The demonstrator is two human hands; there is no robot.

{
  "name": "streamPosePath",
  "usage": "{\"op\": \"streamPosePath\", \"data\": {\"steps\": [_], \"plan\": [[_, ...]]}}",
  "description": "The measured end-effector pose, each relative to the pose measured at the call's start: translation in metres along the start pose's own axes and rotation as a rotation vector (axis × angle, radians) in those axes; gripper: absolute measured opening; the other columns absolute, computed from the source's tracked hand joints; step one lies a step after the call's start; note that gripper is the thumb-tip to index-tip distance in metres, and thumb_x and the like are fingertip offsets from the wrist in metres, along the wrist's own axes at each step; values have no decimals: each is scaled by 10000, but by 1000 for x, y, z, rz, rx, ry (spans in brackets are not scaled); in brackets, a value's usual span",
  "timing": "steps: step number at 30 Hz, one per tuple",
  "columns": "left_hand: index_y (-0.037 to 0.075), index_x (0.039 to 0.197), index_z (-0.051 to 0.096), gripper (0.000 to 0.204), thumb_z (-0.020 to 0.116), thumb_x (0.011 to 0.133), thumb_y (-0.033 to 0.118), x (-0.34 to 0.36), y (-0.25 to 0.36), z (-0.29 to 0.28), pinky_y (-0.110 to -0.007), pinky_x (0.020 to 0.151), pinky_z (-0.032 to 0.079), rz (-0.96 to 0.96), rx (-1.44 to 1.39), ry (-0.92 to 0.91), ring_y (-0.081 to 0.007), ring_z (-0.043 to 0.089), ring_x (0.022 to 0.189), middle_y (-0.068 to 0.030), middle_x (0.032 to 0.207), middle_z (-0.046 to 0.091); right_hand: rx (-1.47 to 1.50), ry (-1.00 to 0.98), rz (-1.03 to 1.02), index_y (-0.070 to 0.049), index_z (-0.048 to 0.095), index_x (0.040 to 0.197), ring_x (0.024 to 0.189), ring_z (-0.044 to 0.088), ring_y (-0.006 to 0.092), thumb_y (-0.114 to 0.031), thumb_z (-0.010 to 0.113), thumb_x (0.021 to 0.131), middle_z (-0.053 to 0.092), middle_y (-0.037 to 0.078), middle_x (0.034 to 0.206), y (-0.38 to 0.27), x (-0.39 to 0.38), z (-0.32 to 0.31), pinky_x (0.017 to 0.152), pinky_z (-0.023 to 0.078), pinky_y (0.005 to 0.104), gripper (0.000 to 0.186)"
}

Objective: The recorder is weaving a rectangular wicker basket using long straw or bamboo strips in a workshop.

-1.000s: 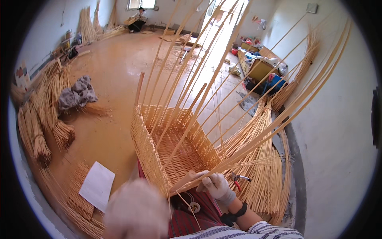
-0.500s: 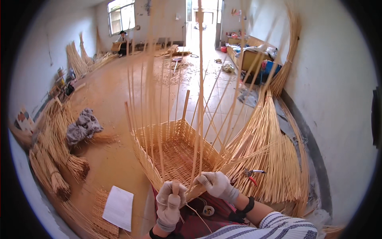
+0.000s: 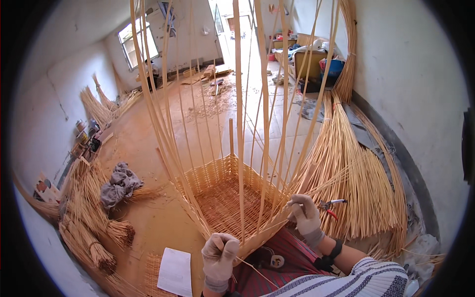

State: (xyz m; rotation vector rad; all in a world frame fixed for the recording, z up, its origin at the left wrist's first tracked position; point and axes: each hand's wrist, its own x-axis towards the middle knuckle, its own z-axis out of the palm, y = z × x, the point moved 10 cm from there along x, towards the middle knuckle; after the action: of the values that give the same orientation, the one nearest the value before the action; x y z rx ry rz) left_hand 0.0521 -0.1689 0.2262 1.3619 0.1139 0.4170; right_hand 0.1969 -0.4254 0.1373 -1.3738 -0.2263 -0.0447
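A half-woven wicker basket [image 3: 208, 179] stands in front of me, tilted toward my lap. Tall upright wicker stakes [image 3: 239, 123] rise from its walls, and thicker wooden corner posts [image 3: 231, 136] stand at its corners. My left hand [image 3: 220, 258], in a pale work glove, is closed at the near-left corner of the rim. Just what it grips there is covered by its fingers. Also gloved, my right hand [image 3: 306, 218] has its fingers bent around wicker strands [image 3: 326, 181] at the near-right corner. A loose strand end [image 3: 260, 272] hangs below the near wall.
Beside my right hand, red-and-white-handled pruning shears [image 3: 330, 208] lie against a big wicker bundle [image 3: 356, 198]. To the left are more bundles [image 3: 94, 242], a grey cloth [image 3: 120, 184] and a white sheet [image 3: 174, 271]. A cluttered bench [image 3: 307, 64] stands by the far doorway.
My right hand has moved right along the near rim, from the middle stakes to the right corner. My left hand stays at the left corner. The whole view has tilted and shifted.
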Motion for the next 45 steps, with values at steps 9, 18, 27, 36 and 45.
{"op": "streamPosePath", "data": {"steps": [9,18,27,36,45], "plan": [[45,899,572,193,644,1029,169,4,24,-44,-230,465,392,144,9,249,-61,485,535,-25,744,575,-913,223,-729,-58,656,1190,1087,658,338,-187,655,939,701,126,1142,-85,40,-2,1052,453,466,283],[-3,1445,465,472,593,1060,239,37,67,-138,-382,912,500,381,697,577,-227,585,1015,-138,1157,583,-1012,-64,-808,-76,670,1009,921,665,299,-193,681,908,713,87,942,-116,29,98,940,487,474,155],[80,1375,610,599,797,844,284,22,72,55,-540,1205,330,685,1380,114,-393,514,1336,-131,1327,628,-1156,-145,-747,-51,660,1090,938,652,297,-183,644,911,699,104,933,-129,18,151,900,477,447,223],[43,1284,604,686,829,777,447,102,20,45,-516,1207,319,569,1278,22,-372,616,1166,-136,1132,673,-760,-528,-695,-135,728,1112,949,707,299,-128,665,901,745,93,984,-74,-42,100,861,545,441,221],[40,1425,503,994,904,639,497,137,12,16,-463,1123,401,474,1278,-177,-367,555,1275,-144,1257,625,-952,-831,-346,-133,723,1092,840,721,319,-215,651,957,747,116,899,47,-50,59,751,582,423,174]]}}
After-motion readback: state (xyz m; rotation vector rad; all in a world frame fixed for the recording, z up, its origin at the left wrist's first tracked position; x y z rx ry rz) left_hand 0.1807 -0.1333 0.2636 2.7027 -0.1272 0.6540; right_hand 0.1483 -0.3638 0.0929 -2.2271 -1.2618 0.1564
